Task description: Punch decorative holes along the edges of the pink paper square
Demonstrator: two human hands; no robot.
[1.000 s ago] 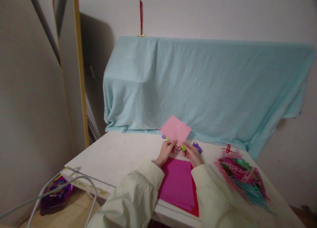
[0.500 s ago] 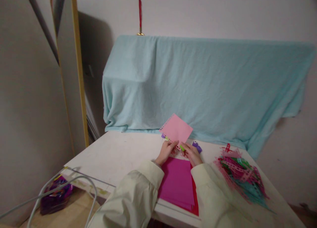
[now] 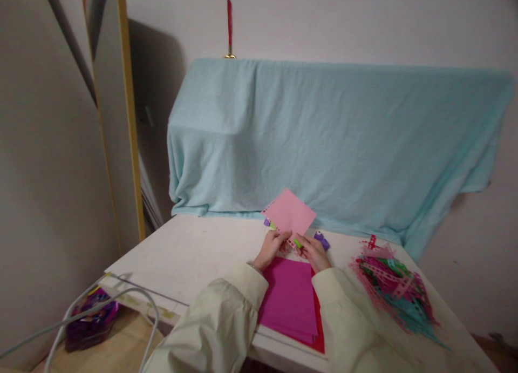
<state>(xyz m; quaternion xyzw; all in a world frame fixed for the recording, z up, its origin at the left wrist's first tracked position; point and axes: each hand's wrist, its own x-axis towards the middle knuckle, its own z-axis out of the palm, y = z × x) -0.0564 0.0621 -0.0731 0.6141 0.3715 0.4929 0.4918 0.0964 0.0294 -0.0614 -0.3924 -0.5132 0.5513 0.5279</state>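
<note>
A square sheet of pink paper [image 3: 290,214] is held up over the white table, one corner pointing away from me. Punched holes run along its left edge and the edge nearest my hands. My left hand [image 3: 274,246] pinches the paper near its lower corner. In my right hand [image 3: 311,250] is a small green paper punch [image 3: 298,243], closed in at the paper's near corner; most of the punch is hidden by my fingers. Just below both hands lies a stack of magenta paper [image 3: 289,297], with red paper [image 3: 319,324] showing under its right side.
Purple punches, one [image 3: 322,240] right of my hand and one [image 3: 266,222] behind the paper, sit on the white table [image 3: 194,249]. A heap of punched paper strips [image 3: 399,286] lies at right. Blue cloth [image 3: 324,141] hangs behind; grey cables [image 3: 133,290] loop at the left edge.
The pink paper has shifted very slightly to the right. Both hands stay at nearly the same place, with the same grip.
</note>
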